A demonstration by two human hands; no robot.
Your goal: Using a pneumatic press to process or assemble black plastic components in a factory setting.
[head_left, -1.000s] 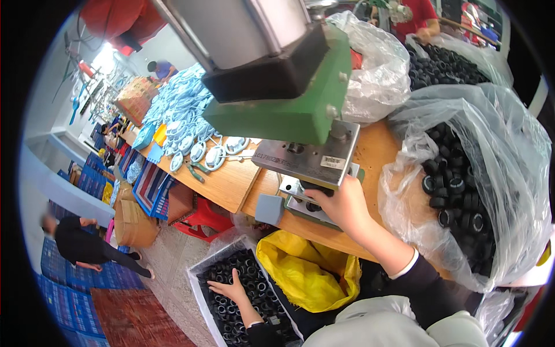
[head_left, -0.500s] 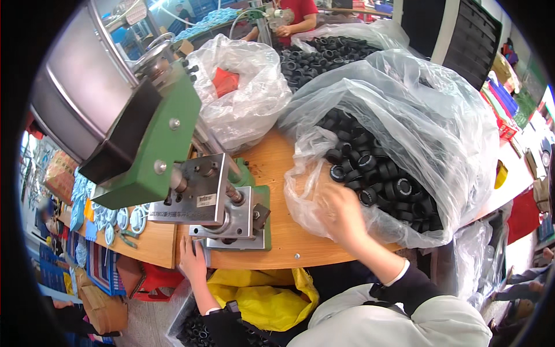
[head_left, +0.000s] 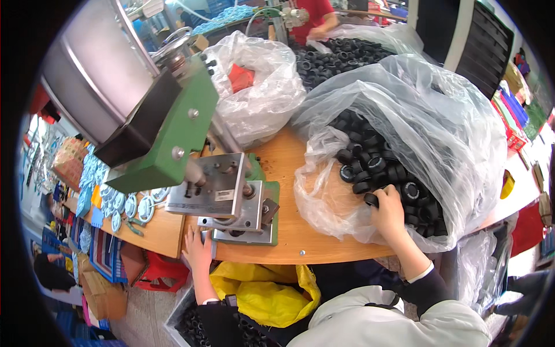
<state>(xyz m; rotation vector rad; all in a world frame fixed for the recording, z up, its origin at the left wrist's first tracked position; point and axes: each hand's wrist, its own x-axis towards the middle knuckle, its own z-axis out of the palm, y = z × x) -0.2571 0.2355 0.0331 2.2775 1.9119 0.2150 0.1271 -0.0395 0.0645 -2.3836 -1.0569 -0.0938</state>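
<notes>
A clear plastic bag (head_left: 451,110) at the right lies open, heaped with round black plastic caps (head_left: 399,172). At its mouth my right hand (head_left: 389,215) pinches one black cap (head_left: 371,200) between thumb and fingers. My left hand (head_left: 198,248) rests at the table's front edge, fingers stretched out, beside a grey metal bar (head_left: 208,245). That bar adjoins the steel die set (head_left: 231,215) of a green bench press (head_left: 173,136). Whether my left fingertips touch the die base is unclear.
Behind stands another clear bag (head_left: 263,98) with a red piece inside. Light-blue parts (head_left: 130,205) and pliers (head_left: 135,229) lie at the left. Below the edge hang a yellow sack (head_left: 263,292) and a bin of black parts (head_left: 188,324). A person in red (head_left: 315,17) works beyond.
My right hand has moved right to the caps and now grips one. The left hand stays by the press, its fingers a little more spread. The whole view has shifted slightly.
</notes>
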